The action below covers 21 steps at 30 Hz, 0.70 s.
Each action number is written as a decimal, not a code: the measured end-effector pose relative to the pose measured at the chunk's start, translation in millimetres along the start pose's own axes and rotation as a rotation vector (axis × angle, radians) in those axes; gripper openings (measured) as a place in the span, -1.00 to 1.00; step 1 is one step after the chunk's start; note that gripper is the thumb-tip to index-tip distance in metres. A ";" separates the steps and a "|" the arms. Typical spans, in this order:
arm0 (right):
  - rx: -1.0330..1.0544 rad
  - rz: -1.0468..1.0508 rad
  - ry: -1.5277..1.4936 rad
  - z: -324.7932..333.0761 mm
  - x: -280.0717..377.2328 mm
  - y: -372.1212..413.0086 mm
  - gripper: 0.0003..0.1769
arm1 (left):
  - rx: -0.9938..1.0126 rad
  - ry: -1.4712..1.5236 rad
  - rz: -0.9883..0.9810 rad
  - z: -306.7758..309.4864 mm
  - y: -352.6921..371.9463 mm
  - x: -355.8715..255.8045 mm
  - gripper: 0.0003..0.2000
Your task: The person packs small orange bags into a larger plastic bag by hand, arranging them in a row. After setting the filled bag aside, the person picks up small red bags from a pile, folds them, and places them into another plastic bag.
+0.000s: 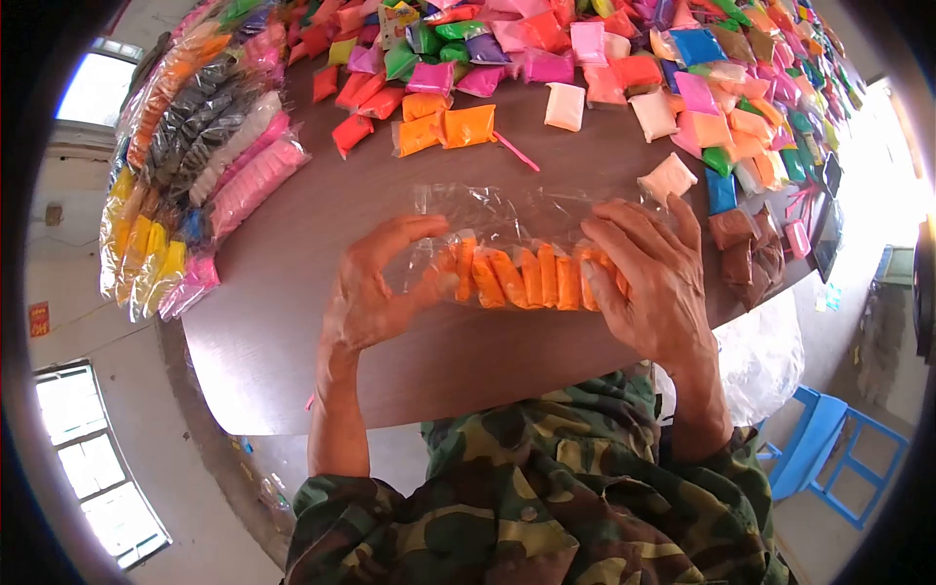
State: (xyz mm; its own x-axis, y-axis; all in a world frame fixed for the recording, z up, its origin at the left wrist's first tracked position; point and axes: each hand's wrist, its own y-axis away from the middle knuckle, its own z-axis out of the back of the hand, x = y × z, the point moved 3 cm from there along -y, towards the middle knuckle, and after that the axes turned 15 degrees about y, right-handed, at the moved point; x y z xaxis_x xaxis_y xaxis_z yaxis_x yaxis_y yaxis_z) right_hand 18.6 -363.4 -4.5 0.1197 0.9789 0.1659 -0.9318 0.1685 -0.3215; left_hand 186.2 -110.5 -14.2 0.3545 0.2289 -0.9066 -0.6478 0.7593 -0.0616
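Observation:
A clear plastic bag (531, 278) with a row of several orange packets lies on the brown table (409, 361) in front of me. My left hand (390, 283) holds the bag's left end between thumb and fingers. At the other end, my right hand (648, 278) is curled over the bag, its thumb against the orange packets. The bag's upper part is loose, crinkled film without packets. Loose orange packets (468, 126) and a pink strip (517, 152) lie beyond it.
Filled bags of coloured packets (258, 185) are stacked at the left. A large heap of loose packets (624, 73) covers the far side. Brown packets (749, 255) lie near the right edge. A blue stool (809, 444) and white plastic (765, 356) are at the lower right.

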 end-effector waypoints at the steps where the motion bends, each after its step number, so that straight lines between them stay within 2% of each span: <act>1: 0.000 0.013 -0.013 2.5 3.7 -1.6 -0.62 | 0.013 -0.038 -0.023 0.7 3.2 0.8 -0.41; 3: 0.003 0.040 -0.035 5.5 11.0 -3.7 -0.52 | 0.043 -0.099 0.016 -0.5 7.9 -2.6 -0.32; 7: -0.027 0.138 -0.119 -0.9 31.2 -4.5 -0.56 | 0.127 -0.206 0.032 -9.2 6.2 -5.1 -0.21; 10: -0.023 0.179 -0.206 -10.3 42.6 -14.4 -0.57 | 0.147 -0.275 0.080 -5.2 3.9 -2.3 -0.20; 15: 0.012 0.222 -0.230 -28.9 50.6 -27.3 -0.60 | 0.109 -0.337 -0.003 3.0 5.6 -9.5 -0.19; 18: 0.145 0.184 -0.285 -39.1 49.5 -27.4 -0.49 | 0.112 -0.312 0.045 2.8 16.8 1.4 -0.22; 21: 0.067 0.165 -0.287 -40.1 51.0 -28.0 -0.52 | 0.128 -0.235 0.105 2.1 18.8 8.4 -0.24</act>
State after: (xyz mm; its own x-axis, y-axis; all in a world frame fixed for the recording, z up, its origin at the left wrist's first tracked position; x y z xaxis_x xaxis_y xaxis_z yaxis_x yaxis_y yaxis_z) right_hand 64.5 -313.5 -24.4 -0.1273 0.9180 0.3756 -0.9520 -0.0068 -0.3059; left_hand 178.5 -93.0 -22.1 0.4460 0.4344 -0.7826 -0.6047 0.7909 0.0944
